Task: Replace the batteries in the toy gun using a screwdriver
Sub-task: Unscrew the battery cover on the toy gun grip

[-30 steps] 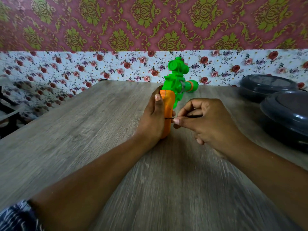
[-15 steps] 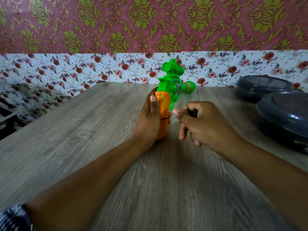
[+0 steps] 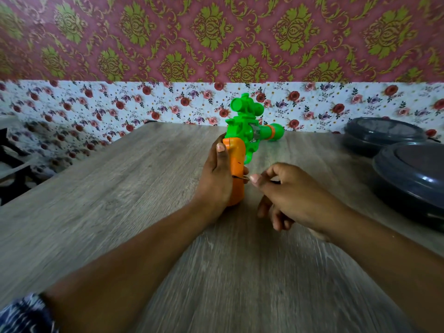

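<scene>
A toy gun (image 3: 245, 133) with a green body and an orange grip lies on the wooden table (image 3: 120, 212), barrel pointing away and to the right. My left hand (image 3: 215, 181) wraps the orange grip from the left, thumb up along its top. My right hand (image 3: 288, 198) pinches a small screwdriver (image 3: 240, 177); its thin metal shaft runs level into the grip's right side. The screwdriver's dark handle is almost wholly hidden inside my fingers.
Two dark grey round lidded containers (image 3: 413, 179) sit at the table's right edge, close to my right hand. A flowered wall runs behind the table's far edge. A dark piece of furniture (image 3: 9, 169) stands off the table's left side.
My right fingers have turned around the screwdriver and regripped it; its black handle, visible half a second ago, is now covered. The gun and my left hand stay in place.
</scene>
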